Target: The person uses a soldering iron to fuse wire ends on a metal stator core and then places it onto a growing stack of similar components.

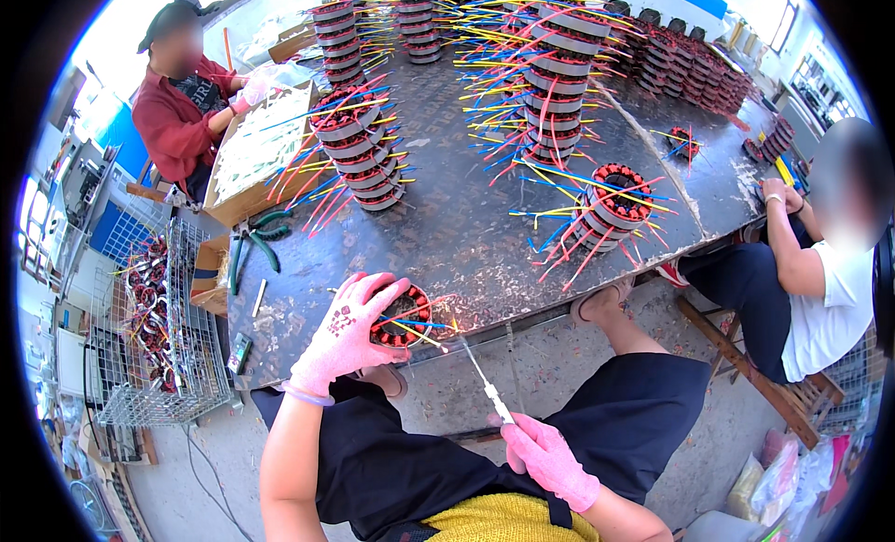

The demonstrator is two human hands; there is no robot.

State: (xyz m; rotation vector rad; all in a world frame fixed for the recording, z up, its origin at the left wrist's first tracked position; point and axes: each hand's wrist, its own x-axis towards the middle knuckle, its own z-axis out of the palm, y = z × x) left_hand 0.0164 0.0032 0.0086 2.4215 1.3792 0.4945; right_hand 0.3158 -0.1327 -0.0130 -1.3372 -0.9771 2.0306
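My left hand [347, 329], in a pink glove, grips a motor stator [417, 304] at the table's near edge. This ring has red insulation inside, and its yellow, red and blue lead wires [424, 335] stick out to the right. In my right hand [550, 458], also gloved in pink, is a slim white-handled tool [498, 402] with a long thin shaft. Its shaft points up and left, with the tip close to the wire ends. An orange glow shows near that tip; whether they touch I cannot tell.
Stacked stators [557, 95] with splayed wires stand on the dark table [438, 225]; a shorter stack [611, 211] is at right. Green-handled pliers [256, 239] lie left, by a cardboard box [270, 160]. A wire basket [177, 356] holds more stators. Co-workers sit far left and right.
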